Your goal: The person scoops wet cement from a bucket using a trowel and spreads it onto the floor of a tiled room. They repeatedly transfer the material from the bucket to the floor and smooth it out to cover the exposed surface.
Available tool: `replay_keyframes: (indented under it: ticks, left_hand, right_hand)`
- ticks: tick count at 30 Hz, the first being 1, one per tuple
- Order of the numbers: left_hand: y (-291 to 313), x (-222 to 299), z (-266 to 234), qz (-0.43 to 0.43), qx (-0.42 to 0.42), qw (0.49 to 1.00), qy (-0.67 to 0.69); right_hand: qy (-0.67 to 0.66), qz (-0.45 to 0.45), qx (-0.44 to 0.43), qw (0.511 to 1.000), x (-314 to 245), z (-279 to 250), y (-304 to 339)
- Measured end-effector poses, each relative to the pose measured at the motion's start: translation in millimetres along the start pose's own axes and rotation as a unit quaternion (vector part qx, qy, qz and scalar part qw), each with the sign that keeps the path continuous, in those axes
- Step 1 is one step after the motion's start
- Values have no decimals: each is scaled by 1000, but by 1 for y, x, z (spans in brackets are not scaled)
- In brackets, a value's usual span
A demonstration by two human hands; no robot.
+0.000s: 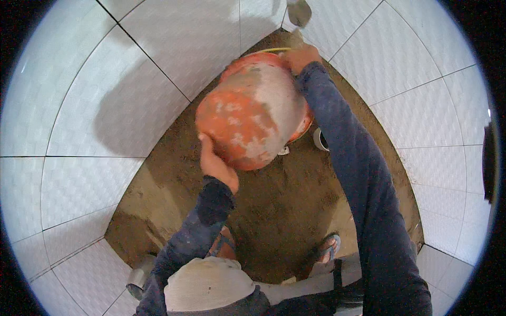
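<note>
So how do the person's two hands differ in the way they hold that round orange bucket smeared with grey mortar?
The left hand presses against the near, lower side of the orange bucket, while the right hand grips its far upper rim. The left arm is bent and close to the body; the right arm reaches out almost straight. Both wear dark blue sleeves, and together they hold the bucket tipped over the sandy brown floor between white tiled walls.

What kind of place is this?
Likely a small tiled room under construction, perhaps a bathroom: white wall tiles all around, a bare sandy dirt floor, and both hands tipping a mortar-caked orange plastic bucket.
</note>
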State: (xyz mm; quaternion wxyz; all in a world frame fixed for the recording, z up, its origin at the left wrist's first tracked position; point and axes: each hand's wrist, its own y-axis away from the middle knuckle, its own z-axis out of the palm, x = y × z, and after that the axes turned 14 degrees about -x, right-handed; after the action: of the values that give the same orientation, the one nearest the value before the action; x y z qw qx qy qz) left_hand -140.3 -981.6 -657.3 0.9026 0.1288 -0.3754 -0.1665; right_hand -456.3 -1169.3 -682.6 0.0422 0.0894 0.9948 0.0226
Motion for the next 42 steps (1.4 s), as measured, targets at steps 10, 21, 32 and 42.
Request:
replay_keyframes:
  ticks: [10,21,32,42]
  left_hand:
    - [-36,-26,26,162,23,961,-225]
    - [-95,86,-18,-88,-195,976,-45]
    - [-78,101,23,-27,-234,936,-263]
    - [-51,95,23,-23,-196,934,-296]
  right_hand:
    - [-234,235,-3,943,55,36,-2]
    - [69,24,-121,990,-12,-50,130]
    - [-329,231,-16,915,-25,-54,207]
    - [-407,126,-30,904,-8,-25,215]
